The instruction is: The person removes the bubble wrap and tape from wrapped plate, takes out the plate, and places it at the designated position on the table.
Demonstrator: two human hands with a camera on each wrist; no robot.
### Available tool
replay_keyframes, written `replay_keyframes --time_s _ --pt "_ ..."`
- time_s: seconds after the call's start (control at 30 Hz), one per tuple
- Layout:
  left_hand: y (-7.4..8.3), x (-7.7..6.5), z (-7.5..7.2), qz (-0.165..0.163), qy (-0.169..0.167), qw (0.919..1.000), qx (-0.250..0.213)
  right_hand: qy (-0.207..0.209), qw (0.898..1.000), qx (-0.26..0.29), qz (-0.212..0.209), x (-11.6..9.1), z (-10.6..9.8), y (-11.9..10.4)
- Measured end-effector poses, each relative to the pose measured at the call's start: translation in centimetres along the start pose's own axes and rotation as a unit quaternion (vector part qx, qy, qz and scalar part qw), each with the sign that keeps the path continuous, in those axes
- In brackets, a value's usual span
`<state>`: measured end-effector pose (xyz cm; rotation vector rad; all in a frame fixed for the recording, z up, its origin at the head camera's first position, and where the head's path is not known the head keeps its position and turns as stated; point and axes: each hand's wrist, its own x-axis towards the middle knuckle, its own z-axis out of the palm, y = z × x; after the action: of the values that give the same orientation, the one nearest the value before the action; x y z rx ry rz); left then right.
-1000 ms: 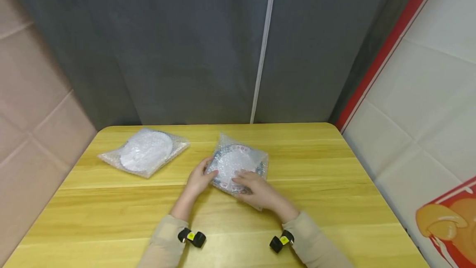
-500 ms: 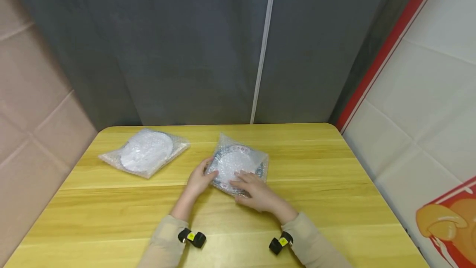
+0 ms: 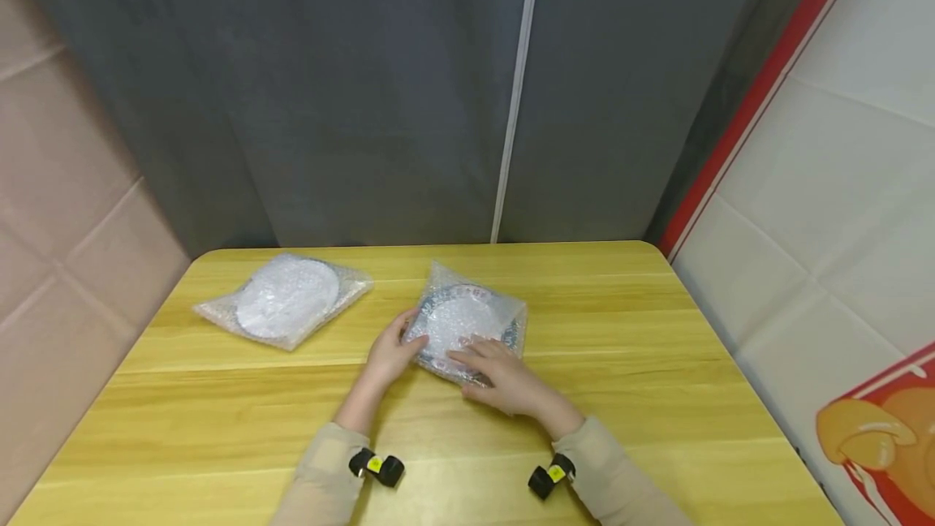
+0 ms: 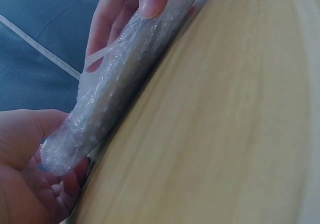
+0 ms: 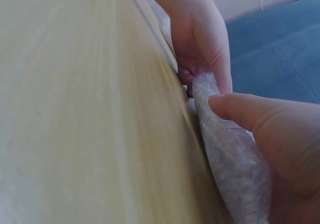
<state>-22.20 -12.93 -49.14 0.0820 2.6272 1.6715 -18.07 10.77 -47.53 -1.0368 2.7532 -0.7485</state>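
Note:
A round plate [image 3: 458,316] with a blue patterned rim lies in bubble wrap near the middle of the table. My left hand [image 3: 390,352] grips its left edge, thumb on top and fingertips curled under the wrap in the left wrist view. My right hand [image 3: 506,378] rests on the near right part of the package, fingers spread over the top. In the right wrist view the right thumb [image 5: 240,108] lies along the near edge of the bubble wrap [image 5: 232,156]. The far side of the package is hidden in both wrist views.
A second bubble-wrapped round item [image 3: 288,299], whitish, lies at the table's back left. The wooden table [image 3: 657,428] ends at a dark grey curtain [image 3: 351,104] behind. Pale walls stand on both sides.
The wrap's near corner, which stuck out past my right hand, has gone out of sight under the package. My right hand has shifted slightly left. The left hand holds still.

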Motion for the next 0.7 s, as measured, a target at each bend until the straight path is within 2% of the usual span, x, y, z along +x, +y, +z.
replay_keyframes --time_s 0.27,0.47,0.7 --pt "0.07 0.03 -0.01 -0.001 -0.002 1.0000 0.010 0.003 1.000 0.008 -0.014 0.14 0.10 0.31" --pt "0.08 0.08 -0.11 -0.001 -0.006 0.9999 0.012 0.010 0.998 0.054 0.002 0.05 -0.25 0.43" --pt "-0.11 0.38 -0.33 0.001 -0.015 0.9998 0.011 0.014 0.997 0.079 -0.003 0.09 -0.62 0.64"
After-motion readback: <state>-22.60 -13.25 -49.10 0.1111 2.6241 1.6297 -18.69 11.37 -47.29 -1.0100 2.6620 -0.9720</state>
